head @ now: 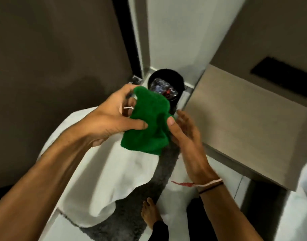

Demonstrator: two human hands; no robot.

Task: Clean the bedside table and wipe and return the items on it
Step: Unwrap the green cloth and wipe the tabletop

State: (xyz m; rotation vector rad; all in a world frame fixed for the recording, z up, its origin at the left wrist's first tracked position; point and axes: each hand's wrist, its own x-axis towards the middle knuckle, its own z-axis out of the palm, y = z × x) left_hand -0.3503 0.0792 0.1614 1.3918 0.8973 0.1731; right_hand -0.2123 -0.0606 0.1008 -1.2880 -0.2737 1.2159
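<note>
A green cloth (149,122) is bunched up in the middle of the view, held between both hands above the bed corner. My left hand (109,117) grips its left side, thumb pressed on the fabric; a thin white item shows between its fingers. My right hand (185,133) pinches the cloth's right edge with the thumb, the other fingers spread behind it. The bedside table (245,122), with a light wood-grain top, stands to the right; the part of its top in view is bare.
A black waste bin (173,80) with crumpled plastic inside stands in the corner beyond the cloth. White bedding (114,171) hangs at lower left over a grey rug (125,223). A bare foot (150,213) stands on the floor. A dark headboard wall fills the left.
</note>
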